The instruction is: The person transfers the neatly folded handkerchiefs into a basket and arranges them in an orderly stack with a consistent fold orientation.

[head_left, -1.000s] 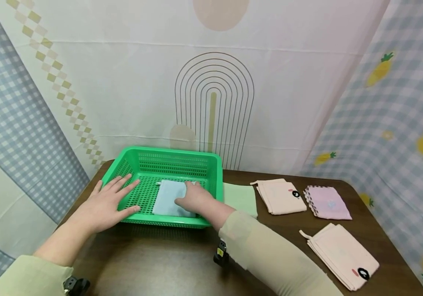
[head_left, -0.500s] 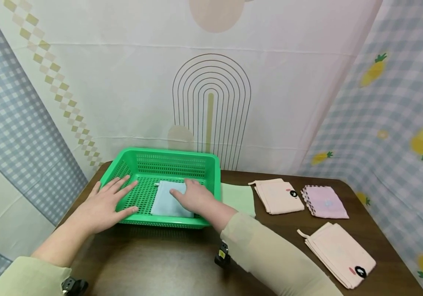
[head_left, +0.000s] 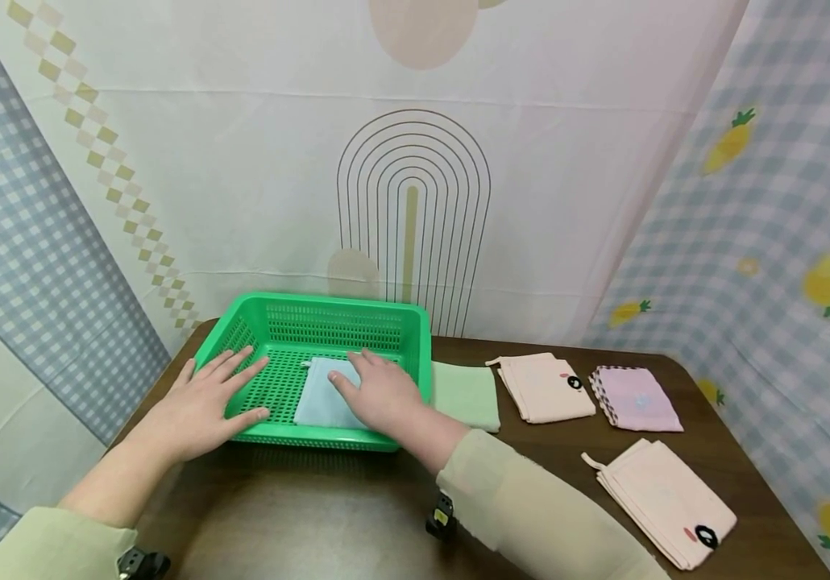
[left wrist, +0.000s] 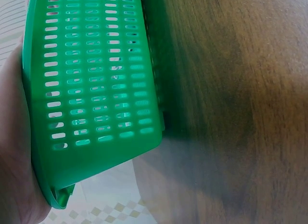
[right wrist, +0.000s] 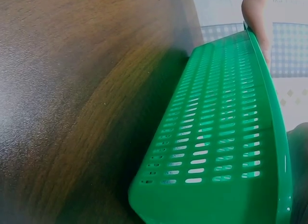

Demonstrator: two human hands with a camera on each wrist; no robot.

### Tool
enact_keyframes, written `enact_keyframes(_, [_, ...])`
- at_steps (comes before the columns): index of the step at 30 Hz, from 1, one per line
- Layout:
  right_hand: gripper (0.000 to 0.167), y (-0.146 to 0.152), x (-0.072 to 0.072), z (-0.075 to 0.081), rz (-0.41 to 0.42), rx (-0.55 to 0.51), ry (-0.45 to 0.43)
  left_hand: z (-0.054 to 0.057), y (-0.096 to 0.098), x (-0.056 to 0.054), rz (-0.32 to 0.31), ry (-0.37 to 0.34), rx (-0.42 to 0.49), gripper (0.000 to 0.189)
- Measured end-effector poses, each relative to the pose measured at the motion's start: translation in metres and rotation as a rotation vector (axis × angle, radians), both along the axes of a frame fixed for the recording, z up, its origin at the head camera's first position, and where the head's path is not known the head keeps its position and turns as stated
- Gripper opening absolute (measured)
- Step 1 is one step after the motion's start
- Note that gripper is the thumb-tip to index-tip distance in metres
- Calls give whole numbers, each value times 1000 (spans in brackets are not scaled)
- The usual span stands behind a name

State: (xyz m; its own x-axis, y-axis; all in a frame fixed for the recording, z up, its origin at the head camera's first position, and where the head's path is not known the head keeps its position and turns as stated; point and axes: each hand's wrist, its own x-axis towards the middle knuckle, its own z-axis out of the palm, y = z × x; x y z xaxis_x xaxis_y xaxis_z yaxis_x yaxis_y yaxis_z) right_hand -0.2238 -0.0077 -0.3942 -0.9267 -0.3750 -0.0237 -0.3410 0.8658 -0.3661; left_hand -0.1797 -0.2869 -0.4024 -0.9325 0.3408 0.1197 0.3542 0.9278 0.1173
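- Seeing blue cloth (head_left: 324, 395) folded flat on the floor of green basket (head_left: 335, 301), toward the basket's right half.
- Marking right hand (head_left: 386, 396) as nearer: over the cloth's right part, reaching in across the basket's front right corner.
- Reading right hand as loose: fingers extended, thumb out to the left, nothing gripped. Cannot tell touching the cloth from hovering just above.
- Reading left hand (head_left: 205, 403) as wide: fingers straight and spread over the basket's front left corner, apparently resting on the rim, holding nothing. In left wrist view, lying along that rim.
- Judging the key relation: cloth directly below right hand, to the right of left hand, with perforated basket floor showing between.
- Cannot give the cloth's long axis, right side being covered. Basket's long axis: left to right, from hand to hand.
- Outside: pale green cloth (head_left: 466, 395) just right of the basket, also nearer right hand; farther right, far pink cloth (head_left: 545, 387), then purple cloth (head_left: 638, 399); near pink cloth (head_left: 665, 503) closer to the person. All on brown table (head_left: 299, 507).
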Motion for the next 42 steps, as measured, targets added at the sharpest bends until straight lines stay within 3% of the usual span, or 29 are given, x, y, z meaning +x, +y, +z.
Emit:
enact_keyframes(7, [65, 3, 5, 3, 39, 35, 81, -1, 0, 0, -2, 6, 6, 80])
enact_keyframes(20, [64, 19, 16, 7, 62, 0, 119, 0, 0, 0, -4, 2, 7, 82])
enact_keyframes(42, [63, 46, 32, 3, 81, -32, 264, 3, 0, 2, -9, -12, 22, 79])
